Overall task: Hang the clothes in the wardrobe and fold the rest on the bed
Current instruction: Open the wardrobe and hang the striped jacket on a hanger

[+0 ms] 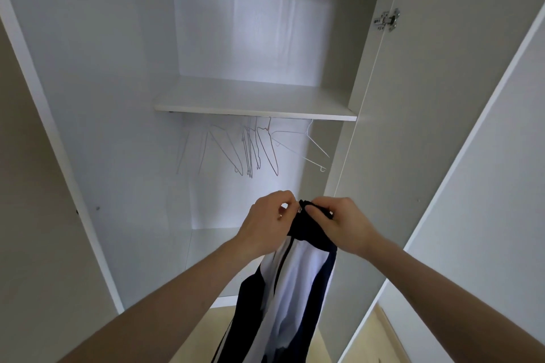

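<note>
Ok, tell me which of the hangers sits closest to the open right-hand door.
The pale wire hanger at the far right of the row under the shelf. It hangs apart from the bunched hangers, swung out, its lower hook pointing toward the right door.

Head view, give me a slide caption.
Both hands pinch a navy-and-white jacket's collar before empty wire hangers.

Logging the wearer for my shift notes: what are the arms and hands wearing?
Both forearms are bare, with no sleeves, watch or gloves in view. The left hand shows what looks like a ring on one finger; the right hand shows no jewellery.
</note>
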Available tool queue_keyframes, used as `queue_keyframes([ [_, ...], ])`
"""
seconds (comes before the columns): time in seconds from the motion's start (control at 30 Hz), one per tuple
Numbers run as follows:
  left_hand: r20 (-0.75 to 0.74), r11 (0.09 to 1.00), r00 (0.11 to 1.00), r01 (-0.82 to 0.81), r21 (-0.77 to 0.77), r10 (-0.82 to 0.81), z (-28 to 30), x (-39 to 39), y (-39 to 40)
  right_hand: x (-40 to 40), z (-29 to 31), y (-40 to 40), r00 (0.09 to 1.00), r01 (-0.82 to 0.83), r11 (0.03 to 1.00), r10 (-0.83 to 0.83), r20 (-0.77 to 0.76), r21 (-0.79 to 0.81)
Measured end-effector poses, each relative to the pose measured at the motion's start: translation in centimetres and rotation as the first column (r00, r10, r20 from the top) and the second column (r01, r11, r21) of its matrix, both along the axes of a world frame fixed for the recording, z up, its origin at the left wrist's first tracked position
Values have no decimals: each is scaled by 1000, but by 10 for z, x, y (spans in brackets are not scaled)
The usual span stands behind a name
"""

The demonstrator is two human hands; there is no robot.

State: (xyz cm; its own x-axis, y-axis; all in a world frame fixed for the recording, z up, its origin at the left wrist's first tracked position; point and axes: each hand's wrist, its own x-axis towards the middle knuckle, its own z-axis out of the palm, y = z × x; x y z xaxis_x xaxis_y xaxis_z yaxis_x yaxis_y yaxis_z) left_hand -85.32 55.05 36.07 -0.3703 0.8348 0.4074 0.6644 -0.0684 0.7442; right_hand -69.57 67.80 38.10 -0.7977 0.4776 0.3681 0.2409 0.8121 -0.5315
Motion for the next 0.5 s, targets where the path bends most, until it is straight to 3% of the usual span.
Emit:
queue_keyframes([
  [0.07, -261, 999, 965, -9, 41, 19, -2, -1, -2, -1, 0, -3, 998, 24, 993, -30, -54, -120],
  [0.13, -567, 996, 820, -38, 81, 78, -7, -3, -3, -3, -4, -6, 987, 59, 960, -97, -126, -275],
  [0.23, -760, 1000, 649, -30, -1, 19, -24, -2, -8, -5, -3, -4, 944, 144, 926, -234, -233, -349],
  [0.3, -811, 996, 584, -39, -80, -42, -41, 1, -10, -3, 3, 2, 910, 163, 910, -288, -298, -382],
  [0.4, -789, 947, 586, -111, -303, -184, -56, -2, -10, 4, 11, 7, 914, 135, 939, -242, -326, -318],
  [0.47, -704, 849, 614, -99, -519, -358, -64, -7, -10, 9, 10, 5, 920, 109, 952, -205, -333, -285],
  [0.5, -596, 770, 680, -71, -634, -427, -70, -11, -10, 11, 9, 4, 922, 92, 956, -188, -339, -278],
])
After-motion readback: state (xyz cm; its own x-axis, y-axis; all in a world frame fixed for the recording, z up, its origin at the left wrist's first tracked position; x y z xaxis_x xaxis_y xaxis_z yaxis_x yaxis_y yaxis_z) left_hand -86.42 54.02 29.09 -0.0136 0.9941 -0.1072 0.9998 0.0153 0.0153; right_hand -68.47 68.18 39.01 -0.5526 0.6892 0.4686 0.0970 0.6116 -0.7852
